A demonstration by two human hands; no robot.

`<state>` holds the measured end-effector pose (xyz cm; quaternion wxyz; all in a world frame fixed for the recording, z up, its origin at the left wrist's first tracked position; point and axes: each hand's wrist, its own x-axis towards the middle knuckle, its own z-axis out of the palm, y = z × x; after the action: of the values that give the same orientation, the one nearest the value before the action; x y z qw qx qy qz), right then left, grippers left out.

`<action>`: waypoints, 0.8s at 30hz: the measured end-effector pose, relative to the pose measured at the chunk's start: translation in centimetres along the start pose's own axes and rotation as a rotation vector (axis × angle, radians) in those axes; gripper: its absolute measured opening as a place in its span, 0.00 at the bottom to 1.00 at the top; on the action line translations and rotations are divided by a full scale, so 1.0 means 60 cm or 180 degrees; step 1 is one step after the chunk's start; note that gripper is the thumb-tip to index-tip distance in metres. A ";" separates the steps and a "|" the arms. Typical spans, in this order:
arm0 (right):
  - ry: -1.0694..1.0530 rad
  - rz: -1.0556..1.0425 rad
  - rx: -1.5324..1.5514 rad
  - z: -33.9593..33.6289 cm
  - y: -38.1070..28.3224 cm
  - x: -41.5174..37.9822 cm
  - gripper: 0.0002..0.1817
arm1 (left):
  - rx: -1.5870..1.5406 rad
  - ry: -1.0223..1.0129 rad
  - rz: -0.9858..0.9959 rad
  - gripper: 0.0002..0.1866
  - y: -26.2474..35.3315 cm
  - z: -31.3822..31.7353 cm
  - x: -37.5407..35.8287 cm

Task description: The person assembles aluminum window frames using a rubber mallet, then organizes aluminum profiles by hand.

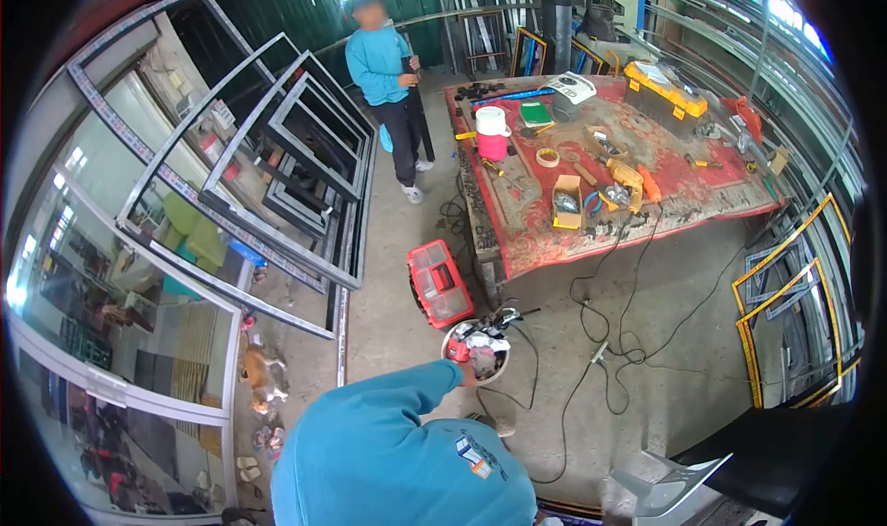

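Observation:
My left hand [468, 374] is at the end of a teal sleeve. It is at the left front of a round white bucket [502, 372], near its rim. Only a small part of the hand shows, and its fingers are too hidden to tell whether they hold anything. Inside the bucket are a red item [457, 350], grey and white pieces and dark tools. A red toolbox [440, 284] with clear lid compartments lies on the floor just beyond the bucket. My right hand is out of view.
Another person [381, 73] stands ahead, holding a dark bar. A table [517, 249] with a red patterned cloth bears a drill [625, 182] and a pink-and-white jug [492, 136]. Frames [305, 184] lean left, near a cat [261, 375]. Cables [605, 350] cross the floor.

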<state>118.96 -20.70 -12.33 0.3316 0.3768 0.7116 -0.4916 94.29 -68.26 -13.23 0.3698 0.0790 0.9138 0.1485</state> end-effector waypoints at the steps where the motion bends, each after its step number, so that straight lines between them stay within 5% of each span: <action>1: -0.0028 -0.0022 -0.0026 -0.002 0.013 0.004 0.16 | 0.0244 -0.0017 0.0341 0.29 0.019 0.004 0.000; 4: -0.0066 -0.0081 -0.0106 -0.017 0.070 0.011 0.16 | -0.0687 0.0381 0.0163 0.27 0.094 0.017 -0.036; 8: -0.0151 -0.0149 -0.0232 -0.052 0.136 0.009 0.16 | -0.0464 0.0524 0.0599 0.25 0.150 0.097 -0.075; 11: -0.0203 -0.0224 -0.0254 -0.071 0.161 0.013 0.16 | -0.0517 -0.0448 0.0355 0.25 0.197 0.150 -0.134; 20: -0.0280 -0.0397 -0.0285 -0.106 0.202 0.017 0.17 | -0.1050 -0.0022 0.0347 0.20 0.243 0.157 -0.213; 24: -0.0395 -0.0505 -0.0275 -0.095 0.204 0.028 0.17 | -0.0466 -0.0469 0.0018 0.24 0.290 0.136 -0.215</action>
<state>128.10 -12.05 -17.59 0.3510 0.2735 0.7378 -0.5075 109.84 -53.40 -4.65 0.4403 0.0651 0.8706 0.2098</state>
